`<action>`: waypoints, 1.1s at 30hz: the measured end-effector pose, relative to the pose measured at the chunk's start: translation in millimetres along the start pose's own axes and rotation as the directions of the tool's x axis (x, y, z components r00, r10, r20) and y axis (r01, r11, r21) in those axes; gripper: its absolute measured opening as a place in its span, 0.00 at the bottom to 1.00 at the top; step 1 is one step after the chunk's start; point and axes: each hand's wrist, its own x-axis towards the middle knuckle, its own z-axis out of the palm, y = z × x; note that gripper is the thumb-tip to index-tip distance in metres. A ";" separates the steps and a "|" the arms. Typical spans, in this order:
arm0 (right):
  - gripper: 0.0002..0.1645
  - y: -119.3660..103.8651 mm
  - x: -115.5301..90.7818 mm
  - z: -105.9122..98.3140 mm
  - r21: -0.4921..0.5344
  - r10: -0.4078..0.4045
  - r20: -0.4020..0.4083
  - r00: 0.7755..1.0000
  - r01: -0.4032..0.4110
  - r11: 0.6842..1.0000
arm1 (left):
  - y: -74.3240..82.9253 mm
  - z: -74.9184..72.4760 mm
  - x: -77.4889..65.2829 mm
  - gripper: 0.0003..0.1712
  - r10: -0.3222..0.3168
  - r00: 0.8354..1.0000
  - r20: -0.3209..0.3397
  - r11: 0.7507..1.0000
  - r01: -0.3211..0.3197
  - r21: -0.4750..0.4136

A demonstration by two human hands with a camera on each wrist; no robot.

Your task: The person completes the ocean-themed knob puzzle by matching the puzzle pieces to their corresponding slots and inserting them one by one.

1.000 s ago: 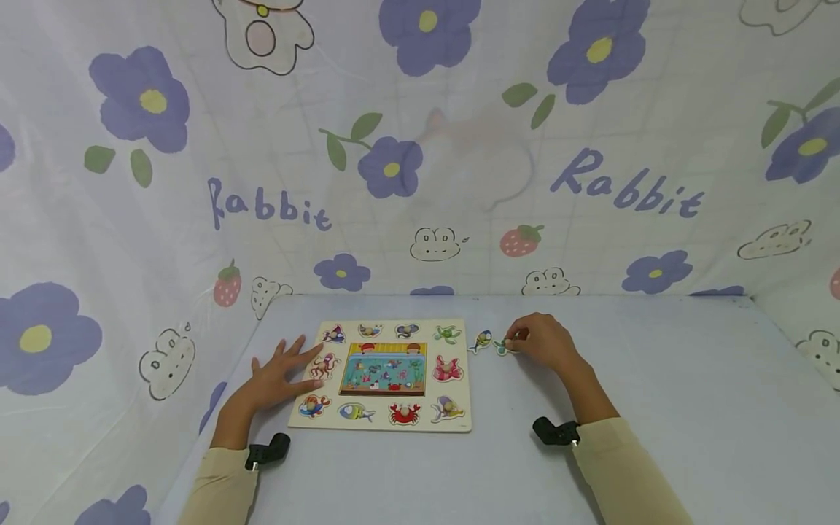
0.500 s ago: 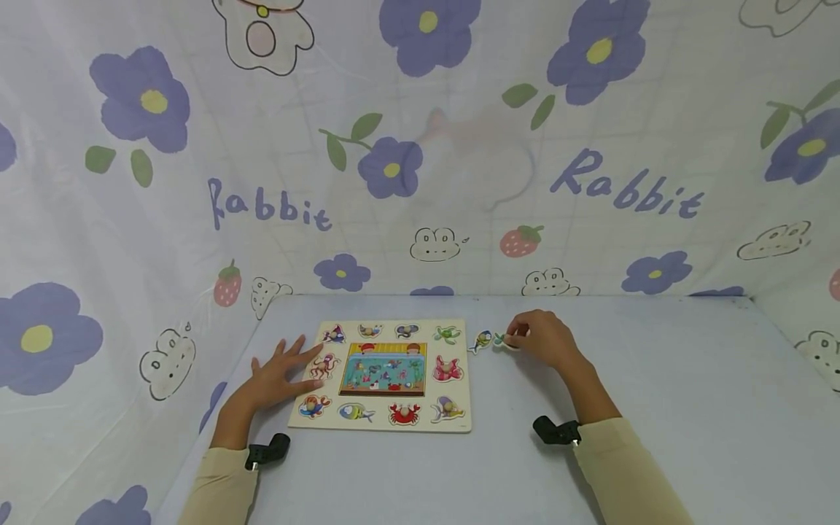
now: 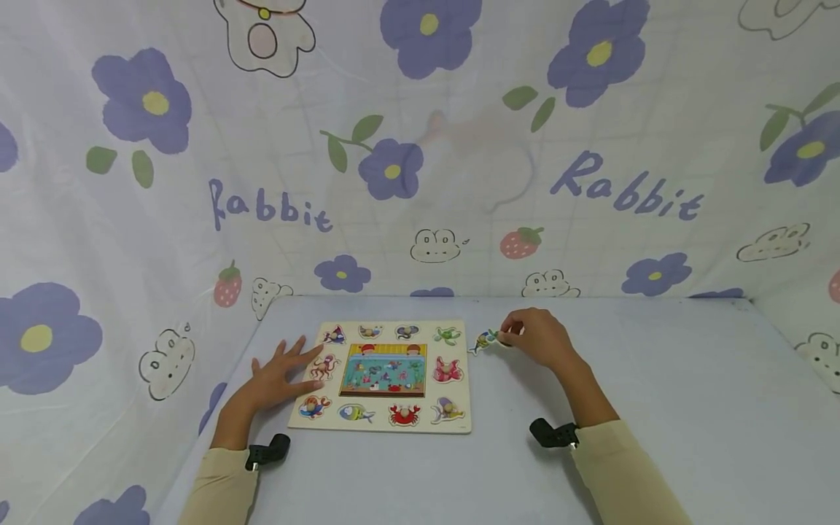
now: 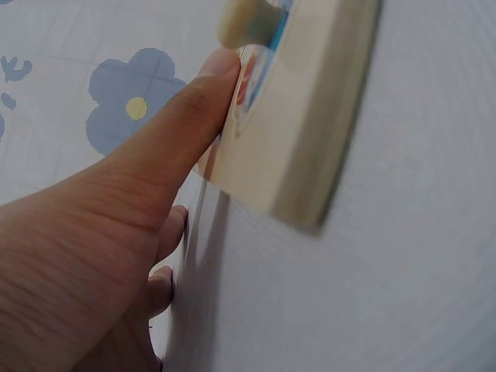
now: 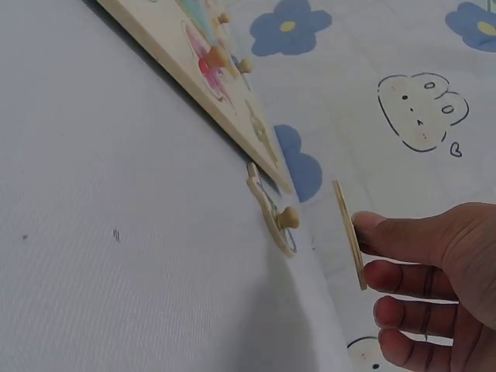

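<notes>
In the head view, my right hand pinches a small green puzzle piece between thumb and fingers, just right of the puzzle board. The right wrist view shows that thin wooden piece edge-on, raised off the table. Below it, a blue-and-yellow fish piece with a wooden knob lies by the board's right edge; the green piece partly overlaps it in the head view. My left hand rests spread at the board's left side, its thumb near a knob.
Around the board's central aquarium picture sit sea-animal pieces, among them a red crab and a pink starfish-like piece. A green turtle picture fills the upper right corner. Behind the table hangs a flower-patterned curtain.
My right hand has lifted the green piece from the table and moved it slightly left and away from me, over the fish piece. The left hand and board stay still.
</notes>
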 end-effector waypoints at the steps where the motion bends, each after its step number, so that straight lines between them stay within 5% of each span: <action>1: 0.07 -1.8 -0.3 -0.4 0.003 -0.004 -0.001 1.000 0.004 1.000 | 0.5 0.1 0.1 0.49 0.000 1.000 0.000 1.000 0.000 -0.002; 33: 0.06 -55.8 25.2 15.0 -0.035 -0.155 0.047 0.987 0.157 0.987 | -1.3 1.9 0.6 0.49 -0.005 1.000 -0.016 1.000 0.005 0.006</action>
